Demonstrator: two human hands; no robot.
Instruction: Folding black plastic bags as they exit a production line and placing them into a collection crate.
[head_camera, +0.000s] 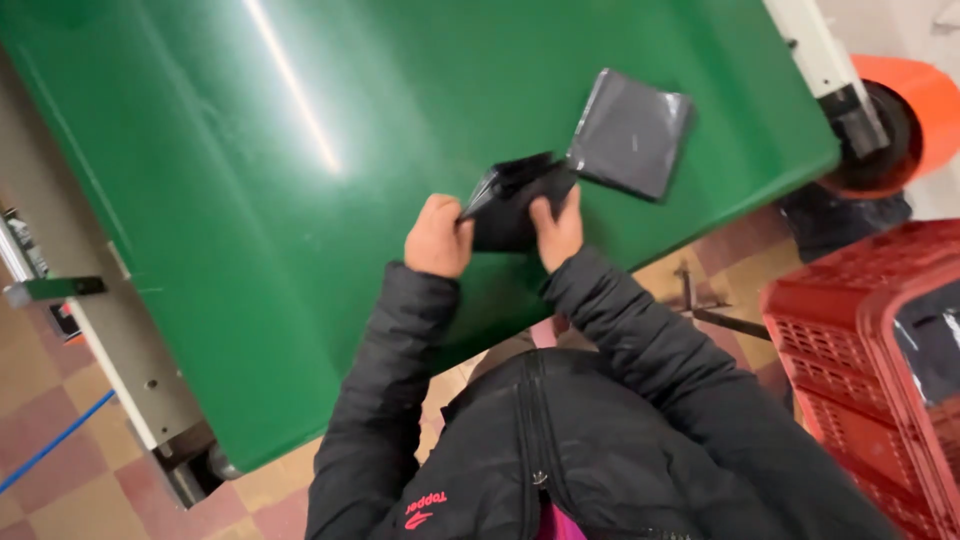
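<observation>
The person stands at the near edge of a green conveyor belt (300, 200), and both hands work one black plastic bag (512, 205) that lies on the belt surface just in from that edge. The left hand (438, 237) is curled into a fist at the bag's left corner, its fingers pinched tight on the plastic. The right hand (560, 228) lies on the bag's right side, thumb on top and fingers closed around the lower edge, so both hands are clamped on the same bag. The bag looks creased and partly folded, glossy on its left end.

A second bag, a flat grey-black plastic pouch (630, 132), rests on the belt just beyond the held one, farther from the person and slightly to the right; its near corner touches or overlaps the held bag, though which cannot be told. It lies flat and squared, free of either hand.

Both arms wear the sleeves of a black puffer jacket (560, 440). Off the belt's right end sits an orange roller (915, 100) on a white frame arm (815, 45). Below that end of the belt, on the right, stands a red plastic crate (850, 330) with dark plastic inside it. Under the belt's near edge a checkered tile floor (60, 480) shows
</observation>
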